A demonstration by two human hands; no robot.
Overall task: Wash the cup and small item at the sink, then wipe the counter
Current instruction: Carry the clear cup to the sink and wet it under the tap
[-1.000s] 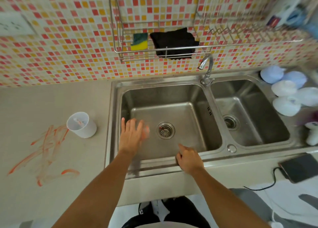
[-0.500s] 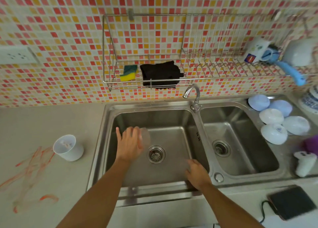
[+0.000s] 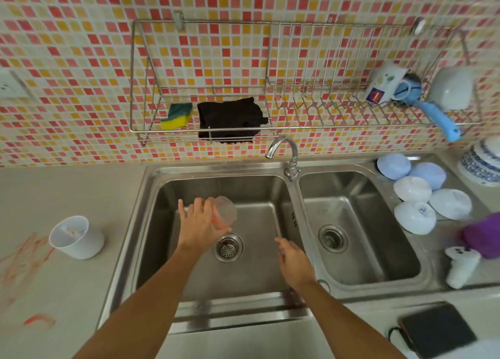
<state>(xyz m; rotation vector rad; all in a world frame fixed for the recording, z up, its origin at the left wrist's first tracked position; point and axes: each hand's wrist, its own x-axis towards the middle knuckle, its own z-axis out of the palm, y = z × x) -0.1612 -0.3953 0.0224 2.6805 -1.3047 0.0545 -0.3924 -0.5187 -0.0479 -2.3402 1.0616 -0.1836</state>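
Note:
Over the left basin of the steel sink [image 3: 273, 166] my left hand [image 3: 198, 224] holds a small clear plastic cup [image 3: 226, 212], tilted on its side above the drain [image 3: 229, 247]. To its right, my right hand [image 3: 293, 260] hovers in the same basin with fingers loosely apart and nothing in it. A white cup [image 3: 75, 237] stands upright on the counter left of the sink, with orange traces inside. Orange smears [image 3: 19, 266] mark the counter at the far left. The tap [image 3: 284, 153] curves over the divider; no water is visible.
A wall rack [image 3: 270, 127] holds a yellow-green sponge [image 3: 177, 116], a black cloth [image 3: 230, 120], a mug and a blue brush. Several white and blue bowls [image 3: 416, 193] lie upturned right of the sink. A white bottle [image 3: 460, 269] and a dark phone [image 3: 437, 329] sit at the near right.
My view has tilted up toward the wall. My left hand with the clear cup has risen further into the left basin. My right hand has left the sink's front rim and moved into the basin.

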